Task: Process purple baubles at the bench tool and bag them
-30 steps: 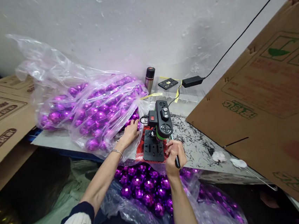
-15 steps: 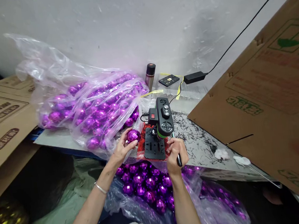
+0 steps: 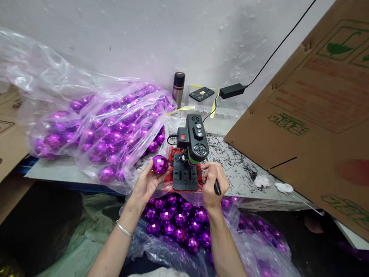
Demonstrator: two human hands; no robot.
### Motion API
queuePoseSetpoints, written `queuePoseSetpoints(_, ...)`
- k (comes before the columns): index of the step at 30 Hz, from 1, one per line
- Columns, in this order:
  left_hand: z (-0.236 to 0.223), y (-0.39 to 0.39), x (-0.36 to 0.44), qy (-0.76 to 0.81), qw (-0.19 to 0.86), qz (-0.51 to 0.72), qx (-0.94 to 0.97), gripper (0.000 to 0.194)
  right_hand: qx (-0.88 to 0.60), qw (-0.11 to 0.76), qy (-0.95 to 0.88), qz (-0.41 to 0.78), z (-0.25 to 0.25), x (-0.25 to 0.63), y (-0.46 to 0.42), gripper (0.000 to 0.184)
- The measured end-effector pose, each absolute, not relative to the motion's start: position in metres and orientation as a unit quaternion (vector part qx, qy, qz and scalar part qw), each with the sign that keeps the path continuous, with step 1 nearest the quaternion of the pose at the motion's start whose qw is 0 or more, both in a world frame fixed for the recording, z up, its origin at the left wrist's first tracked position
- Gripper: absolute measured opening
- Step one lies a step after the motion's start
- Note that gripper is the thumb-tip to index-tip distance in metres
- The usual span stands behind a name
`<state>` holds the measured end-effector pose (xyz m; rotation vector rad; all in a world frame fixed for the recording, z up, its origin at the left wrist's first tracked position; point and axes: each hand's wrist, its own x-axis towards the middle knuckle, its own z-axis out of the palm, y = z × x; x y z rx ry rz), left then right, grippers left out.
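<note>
My left hand (image 3: 148, 182) grips a shiny purple faceted ball (image 3: 160, 164) between thumb and fingers, just left of a black machine (image 3: 197, 137). This machine has round vents, buttons and a green ring, and stands over a slotted black base plate (image 3: 185, 177) on a red mat (image 3: 169, 182). Closed around a black handle (image 3: 217, 188) with a thin metal rod, my right hand (image 3: 214, 181) is at the machine's right side. Whether the rod joins the machine is hidden. Below both hands lie many purple faceted balls (image 3: 179, 219) in an open clear plastic bag.
A tied clear bag (image 3: 111, 128) of purple balls lies at left. Behind the machine are a spray can (image 3: 179, 89), a black keypad-like device (image 3: 201, 94) and a power adapter (image 3: 232, 90). Cardboard boxes (image 3: 315, 112) flank the table, with black scraps (image 3: 232, 164) scattered at right.
My left hand has come back from the tied bag's edge with a purple ball, now turned palm-up. My right hand stays on the black handle. The view has shifted slightly.
</note>
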<state>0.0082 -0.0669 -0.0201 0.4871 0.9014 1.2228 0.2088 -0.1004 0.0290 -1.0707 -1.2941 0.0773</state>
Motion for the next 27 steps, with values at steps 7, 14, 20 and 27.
queuePoseSetpoints(7,-0.044,-0.066,0.038,0.453,0.675,0.496,0.305,0.044,-0.503,0.634,-0.584,0.061,0.061,0.213,-0.098,0.045)
queuePoseSetpoints(14,-0.07,-0.054,0.067,0.484,0.548,0.514,0.449,0.063,-0.495,0.633,-0.593,0.053,0.057,0.213,-0.1,0.045)
queuePoseSetpoints(20,-0.075,-0.062,0.068,0.51,0.374,0.432,0.644,0.056,-0.489,0.628,-0.604,0.046,0.051,0.214,-0.102,0.037)
queuePoseSetpoints(27,-0.073,-0.06,0.061,0.467,0.314,0.403,0.721,0.053,-0.477,0.63,-0.611,0.044,0.047,0.215,-0.104,0.032)
